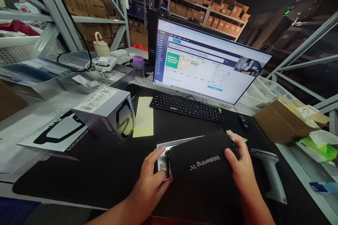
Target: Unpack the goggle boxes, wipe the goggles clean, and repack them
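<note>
Nearer the person than the keyboard (185, 107), a black printed case (200, 158) is held tilted between two hands, its lettering facing up. A silvery-white piece (161, 163) shows at the case's left end and runs as a thin pale strip along its far edge; whether it is a tray, a box or a lining cannot be told.

The left hand (151, 175) has its fingers clamped round that left end, thumb low and forefinger high, though which of the two layers they pinch is unclear. The right hand (241, 161) grips the far right corner, thumb on the printed face and the other fingers partly hidden behind it.

Good handling here seems to call for steady, light pressure: the right thumb should press flat rather than dent the face, and the left fingers should take both edges squarely so that neither layer bends or slips. Tilting the open-looking end upward would lower the risk of anything loose sliding out.

Left of the keyboard lies a yellow label sheet (144, 117), with a silvery printed box (123, 119) beyond it. Right of the keyboard sits a mouse (243, 123); a handheld scanner (269, 172), nearer the person, rests close to the right forearm, which should stay clear of it.
</note>
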A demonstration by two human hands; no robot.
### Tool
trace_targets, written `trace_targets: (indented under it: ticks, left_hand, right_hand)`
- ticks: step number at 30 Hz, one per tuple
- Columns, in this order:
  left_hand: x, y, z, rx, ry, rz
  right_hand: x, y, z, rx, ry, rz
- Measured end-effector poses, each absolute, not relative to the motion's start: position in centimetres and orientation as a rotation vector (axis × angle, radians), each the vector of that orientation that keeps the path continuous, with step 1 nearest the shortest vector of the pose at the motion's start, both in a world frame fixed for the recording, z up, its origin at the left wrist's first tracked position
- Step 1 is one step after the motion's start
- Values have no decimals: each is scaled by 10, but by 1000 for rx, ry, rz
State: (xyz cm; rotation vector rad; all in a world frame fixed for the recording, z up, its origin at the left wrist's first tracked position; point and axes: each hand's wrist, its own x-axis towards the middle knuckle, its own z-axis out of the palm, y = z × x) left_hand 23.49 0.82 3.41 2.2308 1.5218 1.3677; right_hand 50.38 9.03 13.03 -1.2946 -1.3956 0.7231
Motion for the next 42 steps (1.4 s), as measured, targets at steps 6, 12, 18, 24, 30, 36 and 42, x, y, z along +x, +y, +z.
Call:
trace_targets:
  ticks: [6,12,18,24,30,36,42]
  left_hand:
    - [232,19,25,2133,1579,1493]
    - [226,25,36,2248,1602,1421]
    - [228,25,46,2556,1613,1293]
    - [194,22,92,2602,1931,1585]
    - [129,44,135,2135,2523,1798]
    - [107,63,130,1770,2499,1548]
    - [114,63,142,1548,2004,2295]
  right_hand:
    - [468,89,138,-1624,-1980,372]
    - [479,91,119,-1550,-2274,98]
    - [507,101,113,-1341,-2483,460]
    - [515,98,108,-1199,-2196,92]
    - [500,99,128,-993,-2385,682]
    - [447,97,142,-1179,-2775,628]
    - [441,102,140,-1124,-2772,519]
